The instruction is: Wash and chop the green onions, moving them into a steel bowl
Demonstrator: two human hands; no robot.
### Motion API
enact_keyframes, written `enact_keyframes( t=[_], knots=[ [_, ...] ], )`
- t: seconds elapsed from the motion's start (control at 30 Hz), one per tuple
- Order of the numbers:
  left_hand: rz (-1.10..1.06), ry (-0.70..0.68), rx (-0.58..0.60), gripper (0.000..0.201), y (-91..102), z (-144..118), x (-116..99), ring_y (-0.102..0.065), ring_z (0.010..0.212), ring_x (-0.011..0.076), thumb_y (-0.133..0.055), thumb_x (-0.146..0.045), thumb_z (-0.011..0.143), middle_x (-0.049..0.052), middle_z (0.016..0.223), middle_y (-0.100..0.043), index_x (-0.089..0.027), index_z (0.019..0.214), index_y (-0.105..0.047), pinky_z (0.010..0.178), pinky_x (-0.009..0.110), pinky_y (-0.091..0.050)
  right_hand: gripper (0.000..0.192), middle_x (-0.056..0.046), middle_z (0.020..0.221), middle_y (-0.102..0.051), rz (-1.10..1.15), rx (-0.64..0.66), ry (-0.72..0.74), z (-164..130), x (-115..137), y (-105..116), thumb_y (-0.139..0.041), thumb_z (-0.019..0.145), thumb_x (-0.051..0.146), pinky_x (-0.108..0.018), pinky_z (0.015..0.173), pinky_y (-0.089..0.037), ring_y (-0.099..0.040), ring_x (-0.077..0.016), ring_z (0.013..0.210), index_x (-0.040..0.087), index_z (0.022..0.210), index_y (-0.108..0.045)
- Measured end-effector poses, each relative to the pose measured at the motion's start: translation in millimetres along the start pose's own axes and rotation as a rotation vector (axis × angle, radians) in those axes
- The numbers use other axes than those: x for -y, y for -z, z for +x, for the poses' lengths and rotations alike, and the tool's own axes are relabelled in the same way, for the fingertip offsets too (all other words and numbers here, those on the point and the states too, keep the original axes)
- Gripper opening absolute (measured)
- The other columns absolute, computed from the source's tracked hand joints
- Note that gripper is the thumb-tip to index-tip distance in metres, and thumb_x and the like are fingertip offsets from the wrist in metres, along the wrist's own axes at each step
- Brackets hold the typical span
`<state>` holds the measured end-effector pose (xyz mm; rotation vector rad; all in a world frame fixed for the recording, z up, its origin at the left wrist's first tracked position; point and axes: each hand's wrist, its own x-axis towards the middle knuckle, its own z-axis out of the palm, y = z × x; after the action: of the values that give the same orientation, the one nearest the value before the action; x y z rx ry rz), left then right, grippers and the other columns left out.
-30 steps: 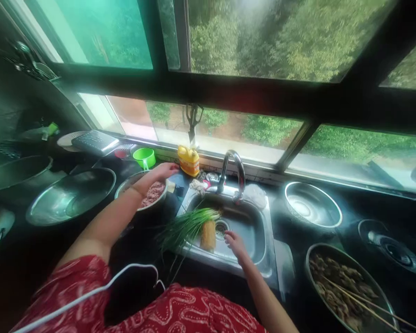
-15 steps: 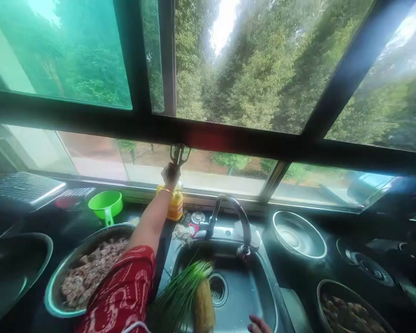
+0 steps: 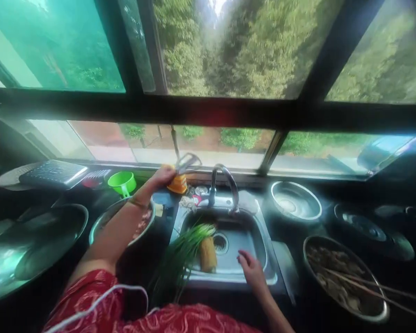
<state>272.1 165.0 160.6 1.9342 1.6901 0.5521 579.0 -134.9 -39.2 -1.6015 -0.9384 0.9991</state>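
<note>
Gripping scissors (image 3: 187, 163) — left hand (image 3: 162, 176) closed, right hand (image 3: 251, 268) spread on sink (image 3: 260, 231) — beside corn (image 3: 208, 253)

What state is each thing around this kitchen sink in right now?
Left hand: raised over the counter, fingers closed on the scissors.
Right hand: open, resting on the sink's front edge.
Tap: no water seen running.
Green onions: lying across the sink's left rim.
Corn cob: lying in the sink.
Bowl of minced meat: uncovered.
Colander: empty.
</note>
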Motion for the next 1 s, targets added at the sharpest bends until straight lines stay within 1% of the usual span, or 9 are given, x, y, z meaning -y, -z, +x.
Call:
enact_keyframes(
  t=[0.1, 0.23, 0.37, 0.5, 0.6, 0.67, 0.73, 0.8, 1.0],
  knots=[
    [0.090, 0.042, 0.350, 0.017, -65.8, -77.6, 25.4, -0.053, 0.058, 0.0155, -0.056, -0.034, 0.071, 0.002, 0.061, -0.056, -0.017, 0.067, -0.057, 0.051, 0.026, -0.036, 0.031, -0.011, 0.110, -0.071, -0.063, 0.100, 0.199, -6.2, 16.0, -3.2, -0.061, 0.076, 0.043, -0.048, 0.103, -0.041, -0.062, -0.0293, 0.108, 0.024, 0.098, -0.072],
    [0.174, -0.063, 0.846, 0.013, -155.7, -153.5, 13.2, -0.048, 0.057, 0.0123, -0.052, -0.030, 0.070, 0.000, 0.063, -0.056, -0.018, 0.065, -0.055, 0.050, 0.025, -0.032, 0.036, -0.009, 0.117, -0.068, -0.146, 0.416, 0.341, -2.8, 14.1, -8.2, -0.063, 0.074, 0.029, -0.047, 0.104, -0.039, -0.058, -0.0274, 0.112, 0.025, 0.109, -0.070],
    [0.154, -0.171, 1.055, 0.011, -217.2, -178.0, -20.9, -0.045, 0.054, 0.0116, -0.050, -0.028, 0.070, -0.001, 0.060, -0.052, -0.018, 0.067, -0.054, 0.049, 0.025, -0.031, 0.047, -0.009, 0.103, -0.072, -0.366, 0.633, 0.289, -4.5, -2.7, 17.4, -0.070, 0.064, 0.020, -0.040, 0.092, -0.044, -0.062, -0.0267, 0.098, 0.022, 0.111, -0.070],
    [0.102, -0.217, 1.215, 0.013, -251.7, -167.9, -43.5, -0.047, 0.053, 0.0114, -0.053, -0.028, 0.072, -0.002, 0.060, -0.055, -0.018, 0.076, -0.060, 0.050, 0.023, -0.034, 0.064, -0.008, 0.111, -0.071, -0.444, 0.699, 0.082, -8.5, -10.8, 49.4, -0.069, 0.067, 0.024, -0.036, 0.088, -0.046, -0.064, -0.0263, 0.098, 0.022, 0.129, -0.059],
    [0.125, -0.297, 1.153, 0.019, -270.0, -138.5, -44.0, -0.056, 0.065, 0.0115, -0.054, -0.029, 0.076, 0.000, 0.073, -0.065, -0.018, 0.083, -0.067, 0.062, 0.020, -0.042, 0.066, -0.009, 0.112, -0.070, -0.390, 0.720, -0.069, -10.6, -16.5, 59.1, -0.068, 0.069, 0.031, -0.037, 0.090, -0.046, -0.064, -0.0261, 0.100, 0.018, 0.133, -0.056],
    [0.144, -0.274, 0.944, 0.025, -279.6, -110.6, -34.3, -0.061, 0.080, 0.0130, -0.050, -0.028, 0.081, 0.002, 0.089, -0.070, -0.017, 0.093, -0.069, 0.073, 0.019, -0.044, 0.062, -0.009, 0.111, -0.070, -0.321, 0.646, -0.138, -12.7, -23.9, 60.9, -0.067, 0.070, 0.033, -0.038, 0.092, -0.046, -0.064, -0.0260, 0.101, 0.017, 0.129, -0.058],
    [0.206, -0.133, 0.693, 0.031, -287.3, -82.4, -17.5, -0.062, 0.092, 0.0158, -0.044, -0.026, 0.086, 0.005, 0.102, -0.071, -0.016, 0.101, -0.069, 0.080, 0.020, -0.045, 0.060, -0.010, 0.112, -0.070, -0.252, 0.543, -0.202, -15.1, -32.2, 61.0, -0.068, 0.070, 0.035, -0.040, 0.094, -0.046, -0.063, -0.0261, 0.102, 0.016, 0.127, -0.059],
    [0.290, 0.008, 0.536, 0.033, -294.0, -59.8, 3.0, -0.062, 0.100, 0.0204, -0.043, -0.026, 0.088, 0.011, 0.109, -0.069, -0.014, 0.105, -0.068, 0.085, 0.024, -0.045, 0.067, -0.010, 0.114, -0.068, -0.199, 0.465, -0.266, -16.0, -38.3, 59.1, -0.070, 0.067, 0.037, -0.041, 0.096, -0.045, -0.063, -0.0264, 0.103, 0.016, 0.129, -0.056],
    [0.319, 0.183, 0.485, 0.038, -318.9, -32.4, 50.6, -0.059, 0.111, 0.0323, -0.055, -0.038, 0.085, 0.024, 0.112, -0.065, -0.008, 0.105, -0.063, 0.088, 0.033, -0.044, 0.077, -0.012, 0.123, -0.062, -0.103, 0.224, -0.402, -0.3, -38.8, 35.8, -0.073, 0.060, 0.039, -0.039, 0.101, -0.041, -0.057, -0.0270, 0.113, 0.016, 0.130, -0.051]
  ],
)
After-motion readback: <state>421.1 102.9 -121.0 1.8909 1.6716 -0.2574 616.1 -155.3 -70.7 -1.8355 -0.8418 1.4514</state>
